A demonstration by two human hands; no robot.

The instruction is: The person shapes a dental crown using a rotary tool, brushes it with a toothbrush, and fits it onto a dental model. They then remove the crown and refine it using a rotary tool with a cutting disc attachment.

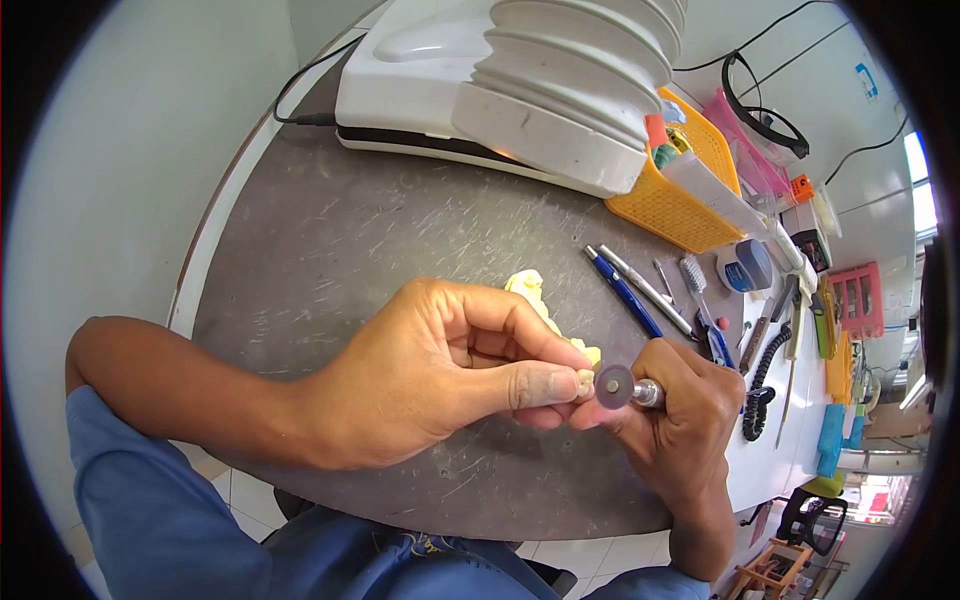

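My left hand [420,375] pinches a small cream tooth-like piece [586,381] between thumb and fingertips; the thumb has pale dust on it. In my right hand [690,420] is a rotary handpiece [649,394], its metal nose pointing left. A round grey-purple disc [614,387] sits on its tip, right at the piece, and its edge is close to my left fingertips. Both hands meet above the dark scratched tabletop [330,260]. Behind my left fingers lies a pale yellow plaster model [527,287], partly covered by the hand.
At the back stands a white machine [420,75] with a ribbed hose [580,60]. A yellow basket [680,210] is to its right. Nearer lie a blue pen [625,292], a silver pen [650,290], a toothbrush [694,280] and a coiled black cord [765,385].
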